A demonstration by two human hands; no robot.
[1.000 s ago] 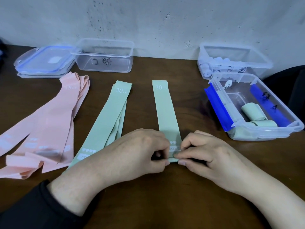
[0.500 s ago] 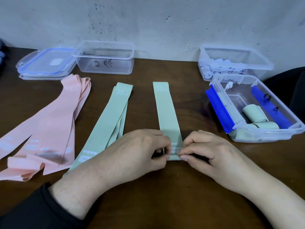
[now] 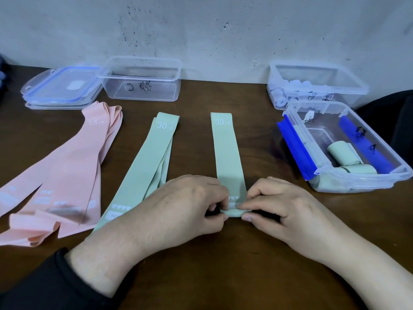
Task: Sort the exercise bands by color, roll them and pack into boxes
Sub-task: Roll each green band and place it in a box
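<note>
green band [image 3: 228, 153] on brown table [image 3: 223, 265], speckled wall [image 3: 223, 30]

The left hand [image 3: 178, 211] and right hand [image 3: 283, 211] cover the near corners of the green band [image 3: 228, 153], so its label reads only partway. The pink bands [image 3: 55, 175] run off the left edge, print on them blurred. Scrawl on the clear box [image 3: 143, 81] behind the green band is unreadable, and a dark shape [image 3: 397, 121] is cut off at right.
</note>
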